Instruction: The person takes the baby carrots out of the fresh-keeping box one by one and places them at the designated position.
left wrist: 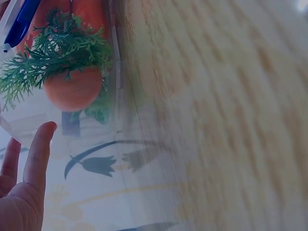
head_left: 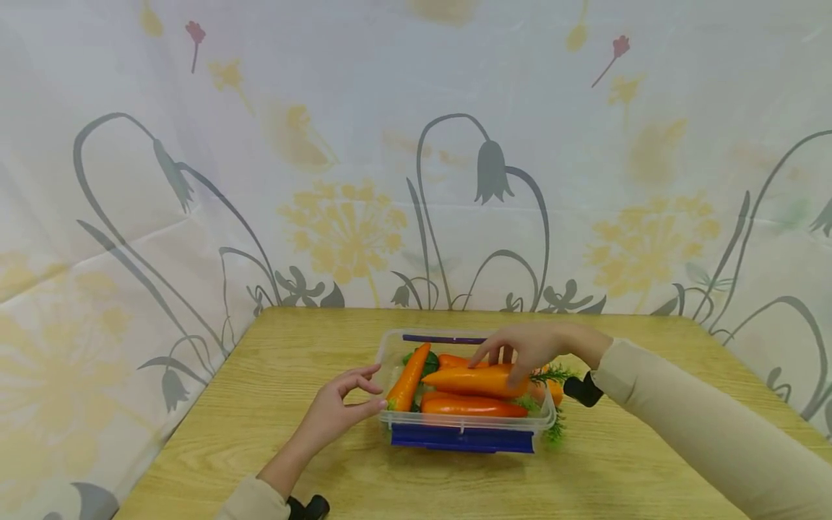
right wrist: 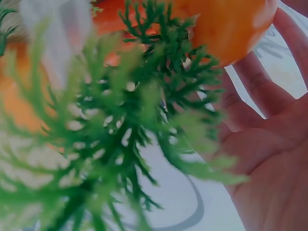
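A toy carrot (head_left: 477,380), orange with feathery green leaves (right wrist: 139,106), lies across the top of a clear plastic box (head_left: 383,365). My right hand (head_left: 529,347) reaches over it from the right and holds it near its leafy end, thumb on the near side and fingers on the far side. Another carrot (head_left: 409,379) leans upright-slanted at the box's left end, and a red-orange carrot (head_left: 474,406) lies along the near wall. At the left end, my left hand (head_left: 334,404) has relaxed, parted fingers, with thumb tip right at the box's rim.
Blue latches show on the box's near side (head_left: 463,438) and far side. Something dark green (head_left: 429,361) sits behind the slanted carrot. Leaves (head_left: 555,426) stick out past the box's right end. The wood-grain table (head_left: 312,339) meets a flower-printed curtain (head_left: 364,144) at the back.
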`<state>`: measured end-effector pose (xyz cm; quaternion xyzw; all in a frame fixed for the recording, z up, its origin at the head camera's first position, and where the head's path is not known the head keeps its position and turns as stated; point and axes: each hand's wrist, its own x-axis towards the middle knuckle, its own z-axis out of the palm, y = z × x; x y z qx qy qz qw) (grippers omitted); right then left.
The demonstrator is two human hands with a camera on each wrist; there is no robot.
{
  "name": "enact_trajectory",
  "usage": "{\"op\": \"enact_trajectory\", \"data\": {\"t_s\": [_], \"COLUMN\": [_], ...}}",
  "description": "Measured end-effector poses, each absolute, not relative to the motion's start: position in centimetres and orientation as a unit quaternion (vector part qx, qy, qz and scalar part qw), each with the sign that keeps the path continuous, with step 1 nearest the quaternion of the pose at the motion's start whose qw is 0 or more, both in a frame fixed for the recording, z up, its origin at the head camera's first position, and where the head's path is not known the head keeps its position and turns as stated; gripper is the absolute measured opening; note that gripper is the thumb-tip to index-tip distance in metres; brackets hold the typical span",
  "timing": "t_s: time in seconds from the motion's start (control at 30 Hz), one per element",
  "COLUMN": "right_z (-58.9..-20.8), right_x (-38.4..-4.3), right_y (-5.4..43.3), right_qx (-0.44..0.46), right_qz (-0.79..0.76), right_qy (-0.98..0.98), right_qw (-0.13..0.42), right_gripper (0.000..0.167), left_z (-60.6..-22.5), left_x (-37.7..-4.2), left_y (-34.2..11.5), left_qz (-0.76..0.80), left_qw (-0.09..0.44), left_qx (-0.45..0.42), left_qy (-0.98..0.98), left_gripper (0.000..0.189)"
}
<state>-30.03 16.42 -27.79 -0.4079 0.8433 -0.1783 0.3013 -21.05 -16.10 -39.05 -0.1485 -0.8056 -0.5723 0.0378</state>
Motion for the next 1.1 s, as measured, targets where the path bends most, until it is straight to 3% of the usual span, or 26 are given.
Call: {"op": "enact_trajectory", "data": {"t_s": [0.67,1.1], "right_z": [-27.2,-29.7], "right_x": [-28.9,-28.4], "right_y": [20.6,24.5], "right_qx": [-0.392,-0.366], "right_qz": [-0.233,-0.313], "right_qy": [0.856,0.859], "right_qw": [0.244,0.171], "right_gripper": [0.049,0.047], "left_z": [-38.8,-38.9], "left_x": [-20.9,-20.9], "left_y": [-16.0,-15.9], "left_qz": [-0.573,-0.570], "left_qw": [0.031,0.038], "left_qx": [-0.147,-0.145], "left_qy": [-0.806,-0.808], "left_gripper": [0.017,0.016]}}
